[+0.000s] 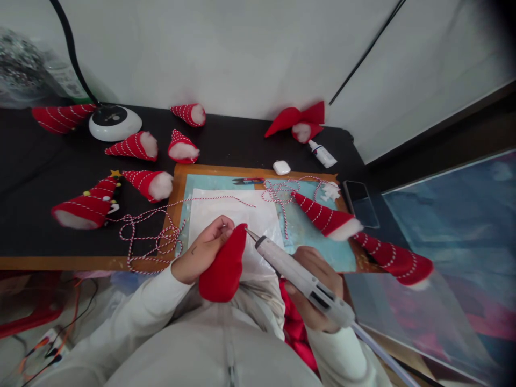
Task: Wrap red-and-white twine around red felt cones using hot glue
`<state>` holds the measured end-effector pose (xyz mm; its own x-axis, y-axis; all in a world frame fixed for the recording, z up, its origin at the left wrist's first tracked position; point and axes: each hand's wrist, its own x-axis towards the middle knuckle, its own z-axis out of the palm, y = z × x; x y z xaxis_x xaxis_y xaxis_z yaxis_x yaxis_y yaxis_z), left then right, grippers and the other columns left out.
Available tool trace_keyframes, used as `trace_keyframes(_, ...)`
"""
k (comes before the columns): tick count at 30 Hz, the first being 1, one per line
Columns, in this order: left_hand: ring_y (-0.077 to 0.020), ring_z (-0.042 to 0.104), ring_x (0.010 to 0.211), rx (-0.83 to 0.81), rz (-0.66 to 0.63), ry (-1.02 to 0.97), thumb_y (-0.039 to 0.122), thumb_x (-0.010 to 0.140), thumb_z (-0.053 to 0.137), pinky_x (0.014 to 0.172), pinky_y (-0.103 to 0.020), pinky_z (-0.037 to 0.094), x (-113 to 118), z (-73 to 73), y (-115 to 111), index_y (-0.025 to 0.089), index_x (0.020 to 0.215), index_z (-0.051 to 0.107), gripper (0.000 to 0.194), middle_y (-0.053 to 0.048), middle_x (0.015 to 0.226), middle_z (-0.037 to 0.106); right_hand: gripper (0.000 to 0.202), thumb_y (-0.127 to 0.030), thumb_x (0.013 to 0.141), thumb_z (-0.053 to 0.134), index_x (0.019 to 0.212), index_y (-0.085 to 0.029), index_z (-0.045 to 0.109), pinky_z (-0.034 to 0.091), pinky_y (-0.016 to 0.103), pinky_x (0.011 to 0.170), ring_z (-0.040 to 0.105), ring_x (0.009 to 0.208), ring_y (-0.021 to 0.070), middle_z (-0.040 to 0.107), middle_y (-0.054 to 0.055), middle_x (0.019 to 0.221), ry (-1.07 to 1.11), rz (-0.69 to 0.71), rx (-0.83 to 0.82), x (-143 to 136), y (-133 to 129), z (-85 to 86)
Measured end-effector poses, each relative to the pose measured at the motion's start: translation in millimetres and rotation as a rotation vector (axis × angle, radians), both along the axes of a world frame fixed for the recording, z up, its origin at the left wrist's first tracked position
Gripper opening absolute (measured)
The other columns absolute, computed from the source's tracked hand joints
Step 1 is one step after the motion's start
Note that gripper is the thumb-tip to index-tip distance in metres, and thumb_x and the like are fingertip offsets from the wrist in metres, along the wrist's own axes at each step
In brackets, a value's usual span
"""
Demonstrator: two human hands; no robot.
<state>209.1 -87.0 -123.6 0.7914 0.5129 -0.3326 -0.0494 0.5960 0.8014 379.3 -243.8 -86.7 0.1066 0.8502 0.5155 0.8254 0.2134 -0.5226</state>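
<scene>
Slantwise, the right hand (320, 264) holds a glue gun (291, 269).

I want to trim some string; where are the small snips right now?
In the head view, the snips lie near mid-picture at the blue mat's far edge, just beyond the white sheet, left of the white case.

Felt cone (221, 266) left of glue gun (296, 274), snips (246, 181) behind

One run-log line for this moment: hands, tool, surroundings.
left hand: holds red felt cone | right hand: holds glue gun, nozzle at cone's tip | nearby: red-and-white twine, stuffed striped cones
</scene>
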Motion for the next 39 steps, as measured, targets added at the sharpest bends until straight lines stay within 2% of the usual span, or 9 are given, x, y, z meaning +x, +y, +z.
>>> trace_keyframes(7,-0.0093,0.049,0.058,0.055,-0.031,0.046,0.053,0.088,0.064,0.053,-0.019,0.039,1.8,1.6,0.8,0.022,0.09,0.05,0.034,0.004,0.074,0.057,0.01,-0.018,0.079,0.053,0.076,-0.024,0.045,0.04,0.034,0.059,0.045,0.058,0.0175,0.045,-0.001,0.064,-0.013,-0.01,-0.013,2.1,-2.5,1.3)
trace_keyframes(9,-0.0095,0.049,0.058,0.113,-0.044,0.054,0.052,0.09,0.061,0.053,-0.02,0.04,1.9,3.2,0.3,0.022,0.089,0.05,0.032,0.004,0.073,0.056,0.01,-0.018,0.081,0.053,0.078,-0.024,0.046,0.041,0.035,0.06,0.045,0.059,0.0181,0.045,-0.001,0.066,-0.023,-0.02,0.009,2.3,-3.1,2.0)
trace_keyframes(11,-0.0108,0.051,0.058,0.244,-0.032,0.074,0.049,0.094,0.057,0.052,-0.021,0.041,0.7,4.0,0.1,0.022,0.089,0.051,0.027,0.004,0.073,0.057,0.01,-0.017,0.083,0.053,0.08,-0.024,0.046,0.041,0.036,0.061,0.045,0.061,0.019,0.045,0.0,0.067,-0.014,-0.045,0.035,1.3,-5.1,2.9)
trace_keyframes(13,-0.0133,0.059,0.066,0.501,0.042,0.103,0.04,0.098,0.052,0.058,-0.024,0.046,-2.0,4.8,0.7,0.023,0.092,0.052,0.018,0.001,0.081,0.063,0.011,-0.018,0.085,0.053,0.08,-0.024,0.046,0.041,0.037,0.062,0.045,0.063,0.02,0.045,0.001,0.069,0.016,-0.073,0.049,-0.5,-9.2,4.6)
trace_keyframes(16,-0.0169,0.066,0.088,1.111,0.231,0.143,0.023,0.099,0.048,0.078,-0.03,0.051,-6.8,7.5,4.8,0.022,0.096,0.056,0.009,-0.004,0.099,0.071,0.011,-0.021,0.087,0.055,0.079,-0.024,0.047,0.041,0.038,0.062,0.047,0.065,0.0209,0.046,0.002,0.071,0.081,-0.073,0.028,-3.2,-18.0,7.7)
trace_keyframes(19,-0.0179,0.068,0.09,1.676,0.381,0.132,0.012,0.096,0.051,0.083,-0.034,0.051,-9.1,10.1,11.9,0.022,0.094,0.057,0.012,-0.003,0.1,0.075,0.009,-0.022,0.086,0.055,0.08,-0.023,0.048,0.042,0.038,0.063,0.05,0.068,0.0211,0.048,0.002,0.072,0.094,-0.058,-0.001,-4.8,-24.3,9.7)
trace_keyframes(22,-0.0186,0.07,0.088,1.961,0.449,0.098,0.007,0.094,0.053,0.081,-0.035,0.052,-9.2,9.7,18.1,0.023,0.096,0.058,0.016,-0.003,0.099,0.076,0.005,-0.02,0.085,0.053,0.084,-0.023,0.049,0.045,0.038,0.064,0.05,0.066,0.0201,0.05,0.003,0.073,0.032,-0.038,0.0,-4.9,-23.7,9.3)
trace_keyframes(26,-0.0208,0.07,0.093,2.078,0.428,0.092,0.008,0.093,0.055,0.083,-0.036,0.052,-10.1,7.3,21.0,0.022,0.096,0.059,0.015,-0.005,0.099,0.077,0.004,-0.021,0.083,0.051,0.083,-0.023,0.048,0.047,0.038,0.062,0.046,0.059,0.0182,0.049,0.001,0.066,-0.043,-0.008,0.036,-4.2,-18.6,6.3)
trace_keyframes(39,-0.0178,0.071,0.089,2.129,0.455,0.124,0.009,0.095,0.052,0.081,-0.033,0.053,-9.3,9.4,20.9,0.023,0.095,0.056,0.015,-0.003,0.095,0.078,0.011,-0.018,0.08,0.051,0.077,-0.024,0.043,0.039,0.036,0.06,0.044,0.059,0.0177,0.044,-0.002,0.064,0.012,-0.026,-0.03,-4.2,-20.3,3.9)
